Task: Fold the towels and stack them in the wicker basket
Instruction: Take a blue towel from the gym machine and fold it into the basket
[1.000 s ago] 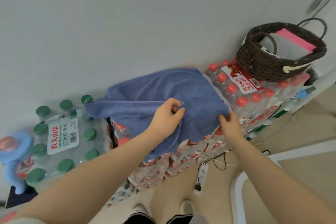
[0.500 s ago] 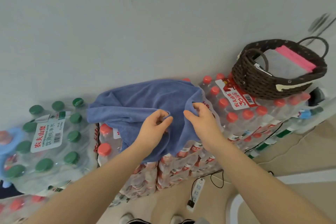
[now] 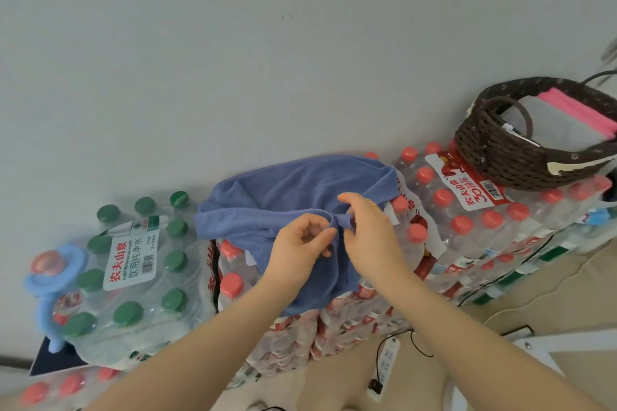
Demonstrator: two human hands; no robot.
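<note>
A: Where is the blue towel (image 3: pixel 293 190)?

B: It lies on top of the packs of red-capped bottles (image 3: pixel 467 227), against the grey wall (image 3: pixel 267 43). Its near edge hangs down over the front of the packs.

A: What are the hands doing?

B: Both arms reach forward from the bottom of the view, and the two hands meet in the middle of the towel. The left hand (image 3: pixel 300 243) is turned with its back up and its fingers curled. Its thumb and fingertips pinch a bit of the towel's edge.

A: And the other one?

B: The right hand (image 3: pixel 370 233) sits just beside the left one, almost touching it. Its fingers are bent too, and they hold a small bunched fold of the same blue cloth. Its thumb points up and to the left.

A: Where is the basket?

B: The dark wicker basket (image 3: pixel 507 157) stands on the red-capped bottles, far to the right, well apart from the hands. A grey towel (image 3: pixel 561 127) and a pink towel (image 3: pixel 577 107) lie folded inside it.

A: What is on the left?

B: A pack of green-capped bottles (image 3: pixel 133 264), with a light blue plastic thing (image 3: pixel 50 277) next to it. A white power strip (image 3: pixel 384 365) lies on the floor below.
</note>
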